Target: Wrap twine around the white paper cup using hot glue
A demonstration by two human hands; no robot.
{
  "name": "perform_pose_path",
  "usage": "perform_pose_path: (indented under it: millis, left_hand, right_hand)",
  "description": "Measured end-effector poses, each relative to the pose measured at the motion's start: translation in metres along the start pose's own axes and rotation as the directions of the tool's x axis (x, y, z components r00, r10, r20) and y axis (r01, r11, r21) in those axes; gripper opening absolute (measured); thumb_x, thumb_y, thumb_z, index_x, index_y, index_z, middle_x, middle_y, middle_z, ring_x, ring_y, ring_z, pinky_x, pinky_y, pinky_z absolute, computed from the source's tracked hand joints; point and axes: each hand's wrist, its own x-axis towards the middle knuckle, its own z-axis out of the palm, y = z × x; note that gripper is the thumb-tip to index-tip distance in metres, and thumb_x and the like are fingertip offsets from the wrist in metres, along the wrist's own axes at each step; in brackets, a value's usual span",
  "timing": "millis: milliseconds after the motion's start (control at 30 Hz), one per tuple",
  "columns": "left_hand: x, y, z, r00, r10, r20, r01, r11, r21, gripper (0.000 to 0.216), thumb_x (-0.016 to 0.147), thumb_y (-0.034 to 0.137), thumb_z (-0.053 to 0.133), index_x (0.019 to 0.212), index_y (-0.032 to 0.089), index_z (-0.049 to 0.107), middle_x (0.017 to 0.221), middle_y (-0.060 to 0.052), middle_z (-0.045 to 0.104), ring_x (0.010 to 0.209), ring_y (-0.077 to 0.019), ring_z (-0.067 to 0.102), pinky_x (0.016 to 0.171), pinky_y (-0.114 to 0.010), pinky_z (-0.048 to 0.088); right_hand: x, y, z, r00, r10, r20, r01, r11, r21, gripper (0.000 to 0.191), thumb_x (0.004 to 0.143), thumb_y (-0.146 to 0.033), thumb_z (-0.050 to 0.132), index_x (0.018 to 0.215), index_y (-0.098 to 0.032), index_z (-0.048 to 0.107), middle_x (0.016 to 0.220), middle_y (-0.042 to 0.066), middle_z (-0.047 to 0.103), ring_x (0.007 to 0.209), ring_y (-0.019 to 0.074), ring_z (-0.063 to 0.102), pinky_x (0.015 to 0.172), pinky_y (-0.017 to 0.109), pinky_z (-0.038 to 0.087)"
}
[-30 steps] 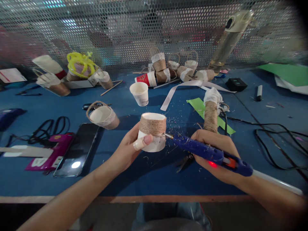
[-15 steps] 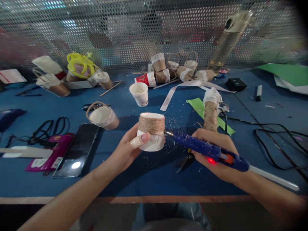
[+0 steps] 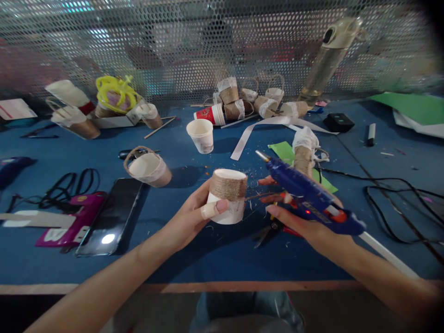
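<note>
Twine-wrapped cup in left hand, glue gun in right

The left hand (image 3: 194, 208) grips a paper cup (image 3: 227, 212) above the blue counter (image 3: 166, 266), twine (image 3: 228, 187) coiled around its upper part. The right hand (image 3: 308, 227) holds a blue glue gun (image 3: 300, 187), nozzle apart from the cup.

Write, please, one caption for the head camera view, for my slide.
Left hand holds a paper cup partly wrapped in twine; right hand holds a blue glue gun.
</note>
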Motion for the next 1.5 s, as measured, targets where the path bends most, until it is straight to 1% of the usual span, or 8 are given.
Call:
perform_pose_path:
  millis: [133,300,467,600,733,967,1233,1500]
  left_hand:
    - [0.000,0.000,0.002,1.000,-0.006,-0.004,0.006,1.000,-0.013,0.056,0.080,0.043,0.083,0.132,0.026,0.068,0.134,-0.009,0.072,0.128,-0.0352,0.062,0.102,-0.040,0.049]
    - [0.000,0.001,0.001,0.999,-0.049,0.006,0.049,0.999,-0.009,0.057,0.078,0.040,0.085,0.131,0.027,0.068,0.133,-0.009,0.072,0.124,-0.0347,0.064,0.095,-0.039,0.050]
    - [0.000,0.000,-0.001,0.999,-0.048,0.021,0.048,0.999,-0.011,0.057,0.079,0.039,0.084,0.132,0.027,0.067,0.126,-0.009,0.074,0.111,-0.0299,0.069,0.094,-0.038,0.050]
    - [0.001,0.000,0.000,0.999,-0.054,0.007,0.054,0.999,0.005,0.059,0.078,0.039,0.084,0.134,0.027,0.067,0.133,-0.010,0.072,0.114,-0.0312,0.068,0.092,-0.037,0.051]
    - [0.001,0.000,0.001,0.999,-0.047,-0.007,0.047,0.999,0.010,0.058,0.079,0.041,0.083,0.132,0.026,0.067,0.135,-0.010,0.071,0.111,-0.0298,0.069,0.093,-0.036,0.050]
    - [0.000,0.000,-0.001,0.997,-0.074,0.004,0.074,0.996,-0.043,0.057,0.082,0.041,0.081,0.135,0.025,0.066,0.117,-0.010,0.077,0.108,-0.0305,0.071,0.094,-0.039,0.052]
    - [0.001,-0.001,0.000,0.998,-0.062,0.007,0.062,0.996,-0.069,0.056,0.080,0.040,0.083,0.132,0.025,0.068,0.114,-0.008,0.078,0.102,-0.0265,0.072,0.089,-0.035,0.054]
    - [0.001,-0.003,0.002,1.000,-0.027,0.006,0.027,0.999,-0.041,0.056,0.077,0.042,0.086,0.128,0.026,0.070,0.109,-0.008,0.079,0.100,-0.0264,0.072,0.088,-0.035,0.053]
  right_hand:
    - [0.000,0.002,0.007,0.996,-0.089,0.029,0.090,0.996,-0.007,0.031,0.082,-0.022,0.087,0.106,-0.035,0.072,0.098,-0.004,0.079,0.088,0.0174,0.079,0.078,0.028,0.067]
    - [0.002,-0.007,0.006,0.995,-0.093,-0.037,0.088,0.989,-0.117,0.019,0.083,-0.017,0.085,0.084,-0.029,0.069,0.086,-0.006,0.077,0.075,0.0127,0.073,0.073,0.025,0.062]
    - [0.004,-0.008,0.006,0.984,-0.141,-0.112,0.117,0.974,-0.192,0.018,0.083,-0.017,0.083,0.085,-0.029,0.070,0.086,-0.005,0.077,0.075,0.0143,0.072,0.073,0.028,0.061]
    - [0.005,-0.008,0.007,0.979,-0.154,-0.132,0.126,0.972,-0.197,0.018,0.083,-0.021,0.085,0.084,-0.029,0.069,0.085,-0.003,0.076,0.073,0.0158,0.072,0.072,0.030,0.062]
    - [0.005,-0.013,0.008,0.988,-0.112,-0.108,0.104,0.992,-0.075,0.023,0.085,-0.018,0.081,0.076,-0.027,0.062,0.083,-0.003,0.075,0.065,0.0154,0.071,0.066,0.032,0.062]
    - [0.005,-0.016,0.009,0.996,-0.036,-0.081,0.039,0.999,0.035,0.022,0.083,-0.024,0.084,0.075,-0.026,0.063,0.083,-0.002,0.077,0.057,0.0140,0.070,0.061,0.032,0.061]
    - [0.006,-0.011,0.003,0.990,0.144,0.011,-0.144,0.989,0.029,0.027,0.086,-0.036,0.083,0.072,-0.025,0.063,0.070,-0.004,0.072,0.060,0.0139,0.068,0.068,0.031,0.059]
    - [0.009,0.003,0.000,0.976,0.208,0.070,-0.214,0.971,0.104,0.030,0.088,-0.040,0.082,0.071,-0.023,0.064,0.064,-0.005,0.067,0.059,0.0127,0.063,0.068,0.029,0.054]
